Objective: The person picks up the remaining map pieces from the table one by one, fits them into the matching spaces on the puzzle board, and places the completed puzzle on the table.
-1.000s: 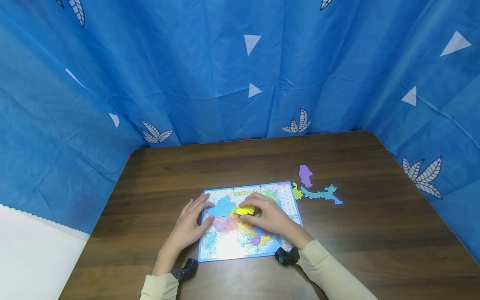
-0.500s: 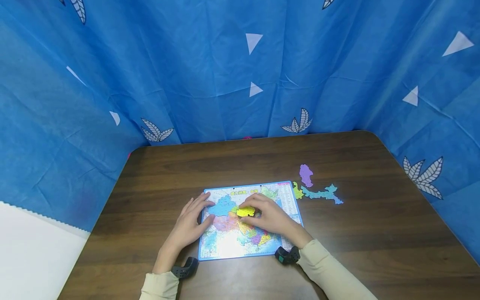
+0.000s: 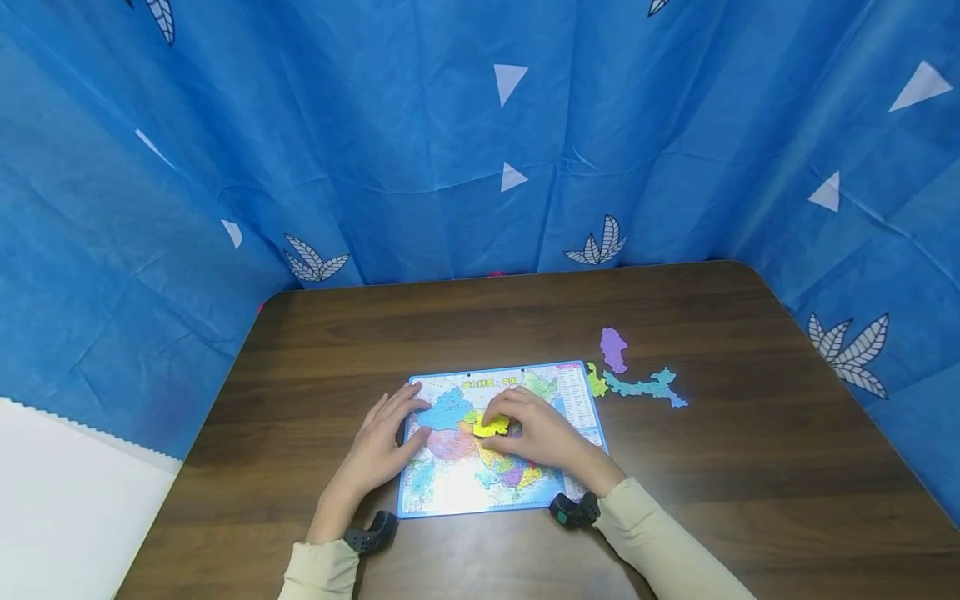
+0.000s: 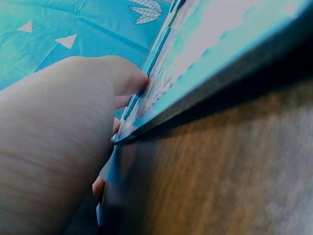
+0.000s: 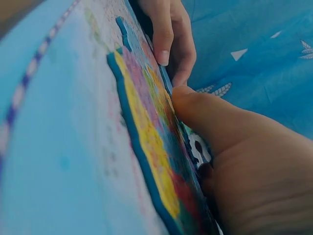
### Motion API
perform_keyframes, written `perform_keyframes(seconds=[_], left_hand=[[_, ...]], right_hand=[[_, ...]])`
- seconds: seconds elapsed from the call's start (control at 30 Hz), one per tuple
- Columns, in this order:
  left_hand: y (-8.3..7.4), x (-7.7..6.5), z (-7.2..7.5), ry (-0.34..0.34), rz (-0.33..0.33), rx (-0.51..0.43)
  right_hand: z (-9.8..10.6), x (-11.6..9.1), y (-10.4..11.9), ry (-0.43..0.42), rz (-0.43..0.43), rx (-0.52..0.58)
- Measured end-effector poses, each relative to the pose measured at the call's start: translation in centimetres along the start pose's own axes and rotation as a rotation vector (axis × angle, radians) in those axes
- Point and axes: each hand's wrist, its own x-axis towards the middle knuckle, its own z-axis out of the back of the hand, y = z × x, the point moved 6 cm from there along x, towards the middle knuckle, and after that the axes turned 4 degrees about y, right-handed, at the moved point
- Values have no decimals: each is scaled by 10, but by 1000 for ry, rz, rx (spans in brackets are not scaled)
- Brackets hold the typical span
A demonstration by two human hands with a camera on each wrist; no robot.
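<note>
A map puzzle board [image 3: 450, 500] with a blue rim lies on the table in the head view. My right hand [image 3: 536, 429] pinches a yellow puzzle piece [image 3: 491, 426] between thumb and fingers, over the middle of the map. Spread along the board's left edge, my left hand [image 3: 382, 442] rests with thumb and fingertips by the blue piece [image 3: 446, 408]. The left wrist view shows that thumb [image 4: 129, 78] at the board's edge. In the right wrist view the right thumb [image 5: 195, 107] comes down at the raised, coloured pieces [image 5: 146, 137], and the yellow piece is hidden.
Right of the board lie loose puzzle pieces: a purple one [image 3: 613, 348], a yellow-green one [image 3: 596, 382] touching the board's edge, and a teal strip [image 3: 637, 387]. The dark wooden table [image 3: 360, 333] ends at a blue curtain [image 3: 420, 167]. White cloth [image 3: 75, 492] hangs at left.
The yellow piece has turned slightly in my right fingers, its left end now lower. My left hand has stayed in place on the board.
</note>
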Motion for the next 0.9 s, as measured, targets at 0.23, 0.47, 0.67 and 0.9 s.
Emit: perform_keyframes(seconds=[0.23, 0.47, 0.67, 0.9], left_hand=[[-1, -1, 1, 17, 14, 2], [-1, 0, 1, 24, 22, 4], [-1, 2, 1, 16, 10, 9], [-1, -1, 0, 9, 11, 10]], right_hand=[[-4, 1, 7, -36, -18, -14], [-7, 2, 18, -70, 28, -49], [-9, 6, 23, -77, 56, -75], [-15, 7, 25, -53, 46, -123]])
